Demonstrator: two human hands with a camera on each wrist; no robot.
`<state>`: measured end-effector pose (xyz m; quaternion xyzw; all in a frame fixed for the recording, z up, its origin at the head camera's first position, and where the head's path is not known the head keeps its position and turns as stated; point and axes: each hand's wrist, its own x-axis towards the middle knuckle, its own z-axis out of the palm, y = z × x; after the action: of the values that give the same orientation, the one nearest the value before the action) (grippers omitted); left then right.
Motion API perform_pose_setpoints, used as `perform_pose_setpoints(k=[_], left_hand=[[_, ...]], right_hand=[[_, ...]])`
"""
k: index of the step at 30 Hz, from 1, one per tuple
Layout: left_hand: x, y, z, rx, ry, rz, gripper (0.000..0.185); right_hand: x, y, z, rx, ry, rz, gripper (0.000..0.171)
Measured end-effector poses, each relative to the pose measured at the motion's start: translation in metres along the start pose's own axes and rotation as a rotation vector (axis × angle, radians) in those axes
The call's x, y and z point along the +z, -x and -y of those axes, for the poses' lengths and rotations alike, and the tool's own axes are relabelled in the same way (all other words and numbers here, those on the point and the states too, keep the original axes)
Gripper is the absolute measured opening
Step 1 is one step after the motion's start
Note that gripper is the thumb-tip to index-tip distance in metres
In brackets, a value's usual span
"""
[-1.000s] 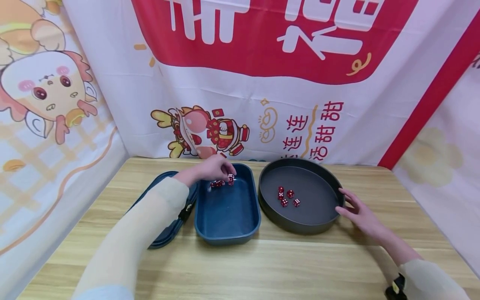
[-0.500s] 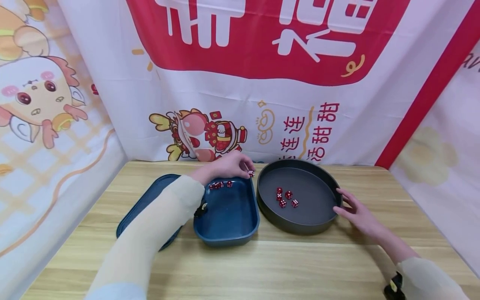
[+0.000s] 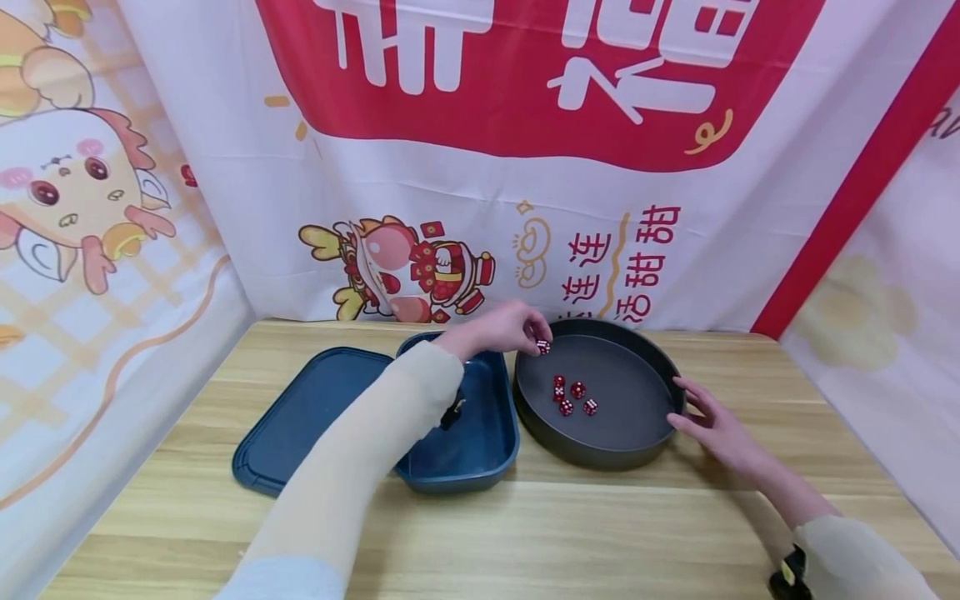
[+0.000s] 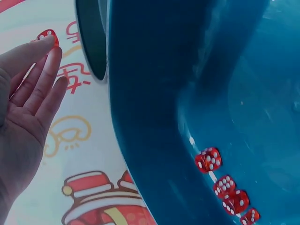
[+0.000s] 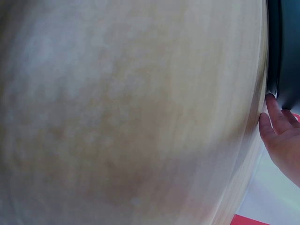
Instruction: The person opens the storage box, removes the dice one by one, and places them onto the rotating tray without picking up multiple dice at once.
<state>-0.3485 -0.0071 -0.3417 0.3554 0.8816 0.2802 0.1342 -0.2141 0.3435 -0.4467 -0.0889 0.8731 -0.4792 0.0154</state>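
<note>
Wooden table, banner backdrop. Left hand pinches red die over black round tray, apparently mid-transfer from blue bin. Right hand, fingers relaxed, steadies tray rim. Next: release die beside the four.

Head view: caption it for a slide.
Left hand pinches a red die over the round tray.

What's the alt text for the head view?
A person's left hand pinches a red die over the round black tray, which holds four dice. The right hand touches the tray's rim; a blue tub sits left.
</note>
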Motion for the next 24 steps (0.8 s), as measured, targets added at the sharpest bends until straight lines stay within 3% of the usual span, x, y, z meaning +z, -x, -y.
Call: perform_pose_setpoints(k=[13,24], left_hand=[[0.035,-0.031,-0.022,-0.017,-0.018,0.035,0.024],[0.053,-0.043,-0.009,-0.045,-0.067,0.039,0.018]], right_hand=[[0.0,0.001,0.0,-0.001,-0.005,-0.003,0.066],[-0.002,0.001,0.0,0.007,-0.017,0.018,0.067]])
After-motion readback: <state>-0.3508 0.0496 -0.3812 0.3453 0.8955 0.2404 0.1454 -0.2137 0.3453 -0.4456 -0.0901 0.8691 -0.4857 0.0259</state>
